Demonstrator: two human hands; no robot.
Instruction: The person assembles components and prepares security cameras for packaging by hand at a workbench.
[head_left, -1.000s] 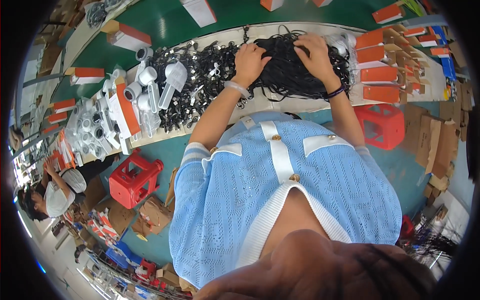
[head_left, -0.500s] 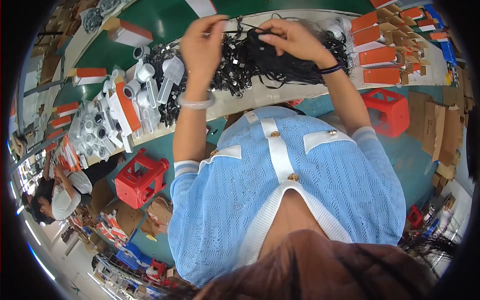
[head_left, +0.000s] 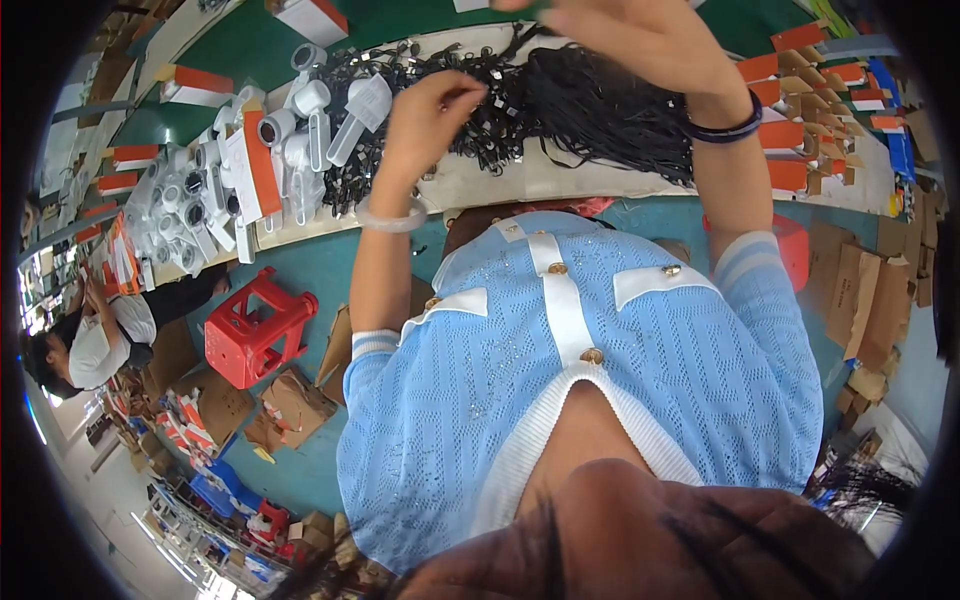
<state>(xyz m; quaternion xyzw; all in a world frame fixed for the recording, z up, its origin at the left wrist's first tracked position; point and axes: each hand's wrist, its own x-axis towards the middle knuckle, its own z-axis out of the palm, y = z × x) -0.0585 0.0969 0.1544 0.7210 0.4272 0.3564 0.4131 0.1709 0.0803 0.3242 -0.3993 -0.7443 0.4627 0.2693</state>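
**Pale tabletop (head_left: 545, 178) carrying big loose heaps, work looking mid-run**

Head view, now: the tabletop is running along the far side of a workshop w/ a teal floor (head_left: 335, 265). The pile of black straps (head_left: 610, 105) is lying right of centre, just beside a tangle of black cables (head_left: 490, 130) w/ shiny connectors. White handheld devices (head_left: 318, 130) are lying to the left, some in clear wrap; open orange-and-white boxes (head_left: 785, 140) are standing to the right.

The L hand (head_left: 428, 128) is hovering over the cables, fingers curling in toward the thumb; can't tell if it's gripping a thin strand. The R hand (head_left: 630, 40) is reaching up to the top edge, blurring, fingers partly extended, tips cut off; can't tell what, if anything, it's holding.

Progress, est.: both heaps are looking large, so plenty seems left; no finished piece is showing by the hands, so the done share isn't clear.

Vs. ½ sec ago: the black strand stretching between the hands is no longer showing, the R hand is sitting farther up, and more of the strap pile is showing.
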